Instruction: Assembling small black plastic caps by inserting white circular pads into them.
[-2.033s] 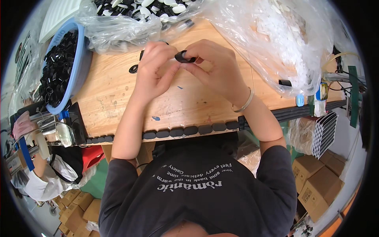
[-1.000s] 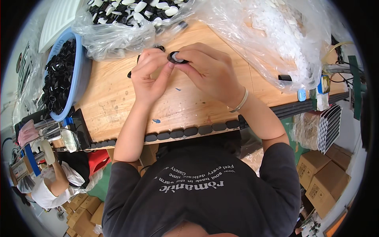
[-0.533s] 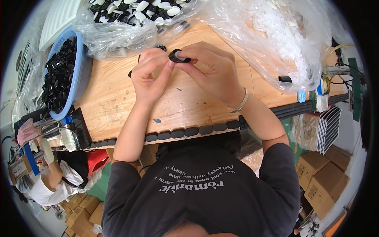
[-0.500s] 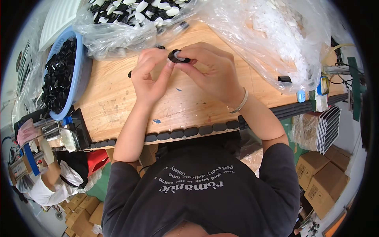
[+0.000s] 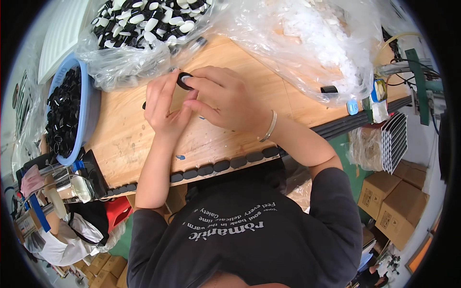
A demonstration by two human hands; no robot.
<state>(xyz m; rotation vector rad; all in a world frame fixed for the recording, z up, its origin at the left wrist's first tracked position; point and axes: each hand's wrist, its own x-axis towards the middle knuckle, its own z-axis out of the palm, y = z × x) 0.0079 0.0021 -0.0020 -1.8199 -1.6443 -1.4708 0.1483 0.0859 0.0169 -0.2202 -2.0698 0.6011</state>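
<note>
Wooden bench point(image 5: 125, 144) — blue basin point(image 5: 91, 108) holds black caps point(image 5: 62, 110); both hands point(image 5: 165, 108) point(image 5: 225, 101) pinch one black cap point(image 5: 184, 79).

- Cap point(image 5: 184, 79): black ring, pale centre.
- Table point(image 5: 129, 139): light tan wood with visible grain; one small blue spot point(image 5: 180, 157).
- Basin point(image 5: 89, 113): light blue, heaped with black caps point(image 5: 62, 113).
- Clear bag point(image 5: 144, 24): mixed black and white pieces.
- Second clear bag point(image 5: 326, 43): white pieces.
- Edge row of discs point(image 5: 225, 165): black.
- Bracelet point(image 5: 271, 126): silver.
- Shirt point(image 5: 249, 240): dark grey, white lettering.
</note>
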